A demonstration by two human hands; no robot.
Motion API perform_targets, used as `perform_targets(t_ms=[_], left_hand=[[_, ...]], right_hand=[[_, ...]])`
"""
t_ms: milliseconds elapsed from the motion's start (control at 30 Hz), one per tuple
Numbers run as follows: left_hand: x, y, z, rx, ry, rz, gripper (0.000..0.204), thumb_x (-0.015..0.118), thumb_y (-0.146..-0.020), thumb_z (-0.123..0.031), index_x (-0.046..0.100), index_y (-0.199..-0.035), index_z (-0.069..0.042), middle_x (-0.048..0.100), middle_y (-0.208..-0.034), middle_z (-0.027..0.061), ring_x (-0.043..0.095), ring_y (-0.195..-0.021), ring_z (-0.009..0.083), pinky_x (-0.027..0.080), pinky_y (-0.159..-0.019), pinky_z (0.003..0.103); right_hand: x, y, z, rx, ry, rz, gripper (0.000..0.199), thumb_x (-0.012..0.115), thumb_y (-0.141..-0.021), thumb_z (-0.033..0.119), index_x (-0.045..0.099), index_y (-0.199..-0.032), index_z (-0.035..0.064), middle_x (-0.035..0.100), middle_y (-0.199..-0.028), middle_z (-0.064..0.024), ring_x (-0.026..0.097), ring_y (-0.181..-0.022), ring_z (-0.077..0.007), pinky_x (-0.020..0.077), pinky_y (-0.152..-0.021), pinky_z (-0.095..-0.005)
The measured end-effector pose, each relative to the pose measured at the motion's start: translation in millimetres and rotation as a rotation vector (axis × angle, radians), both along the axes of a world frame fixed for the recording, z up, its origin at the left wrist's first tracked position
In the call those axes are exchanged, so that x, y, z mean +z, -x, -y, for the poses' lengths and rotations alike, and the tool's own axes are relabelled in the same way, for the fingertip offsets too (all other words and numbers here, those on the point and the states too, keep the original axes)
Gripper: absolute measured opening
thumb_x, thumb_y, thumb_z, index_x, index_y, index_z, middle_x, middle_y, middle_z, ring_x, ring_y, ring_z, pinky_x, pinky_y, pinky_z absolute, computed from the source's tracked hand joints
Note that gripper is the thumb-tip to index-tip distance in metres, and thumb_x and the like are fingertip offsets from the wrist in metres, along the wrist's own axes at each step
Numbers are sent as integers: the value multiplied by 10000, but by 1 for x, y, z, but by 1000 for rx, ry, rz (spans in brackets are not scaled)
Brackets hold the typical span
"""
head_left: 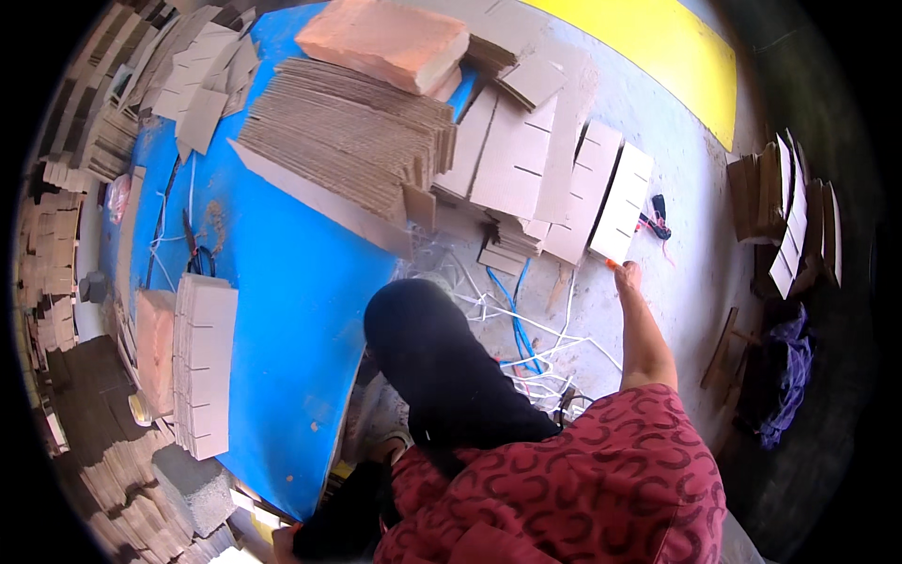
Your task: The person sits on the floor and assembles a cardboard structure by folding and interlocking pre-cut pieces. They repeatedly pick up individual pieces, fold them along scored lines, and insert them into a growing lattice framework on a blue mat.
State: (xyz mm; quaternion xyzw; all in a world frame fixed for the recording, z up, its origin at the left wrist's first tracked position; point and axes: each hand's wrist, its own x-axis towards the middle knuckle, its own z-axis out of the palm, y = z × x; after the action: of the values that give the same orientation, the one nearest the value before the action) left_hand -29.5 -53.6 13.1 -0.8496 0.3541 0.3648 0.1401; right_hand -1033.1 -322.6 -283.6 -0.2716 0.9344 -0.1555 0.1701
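Note:
My right arm reaches forward across the floor. Its hand (628, 274) is closed round a small orange object (611, 265), too small to tell its kind. The orange end meets the near end of a pale slotted cardboard strip (624, 202). More slotted cardboard sheets (515, 155) lie left of that strip. My left hand (286, 542) shows only in part at the lower left edge, beside pale cardboard edges and something yellow. Its fingers are too hidden to read. A black tool with red parts (660, 218) lies right of the strip.
A large stack of brown cardboard (348, 136) stands on a blue board (282, 376), with an orange-brown block (383, 42) above it. A slotted bundle (205, 367) and scissors (199, 256) are to the left. White cords (554, 348) tangle by my knee. Cardboard bundles (770, 202) stand right.

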Motion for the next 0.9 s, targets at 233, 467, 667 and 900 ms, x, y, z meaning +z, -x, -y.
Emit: perform_targets(t_ms=[233, 467, 667, 900], left_hand=[[26, 53, 8, 263, -58, 131, 388, 643, -878, -354, 736, -792, 12, 660, -659, 106, 632, -654, 206, 489, -608, 391], [35, 64, 13, 314, -68, 155, 400, 635, -888, -365, 735, -811, 14, 665, -670, 131, 644, -663, 215, 491, -614, 397], [38, 50, 30, 297, -60, 169, 411, 628, -896, -375, 735, -827, 15, 670, -680, 153, 655, -670, 224, 493, -620, 402], [35, 46, 31, 295, -44, 160, 423, 620, -905, -387, 734, -846, 17, 676, -692, 178, 668, -679, 233, 495, -626, 407]], right_hand=[[-27, -65, 45, -235, 58, 645, 290, 666, -834, 264, 688, -932, -8, 664, -758, -111, 614, -575, -180, 479, -493, -364], [-84, -88, 63, -615, 416, 524, 403, 674, -807, 287, 628, -1057, -25, 596, -817, -103, 573, -606, -216, 475, -490, -338], [-44, -101, 76, -689, 487, 899, 471, 648, -831, 346, 570, -1156, 13, 585, -1058, -149, 608, -867, -276, 568, -639, -405], [-17, -110, 81, -586, 634, 815, 441, 648, -771, 174, 564, -1135, -61, 624, -1030, -172, 632, -823, -259, 555, -593, -401]])
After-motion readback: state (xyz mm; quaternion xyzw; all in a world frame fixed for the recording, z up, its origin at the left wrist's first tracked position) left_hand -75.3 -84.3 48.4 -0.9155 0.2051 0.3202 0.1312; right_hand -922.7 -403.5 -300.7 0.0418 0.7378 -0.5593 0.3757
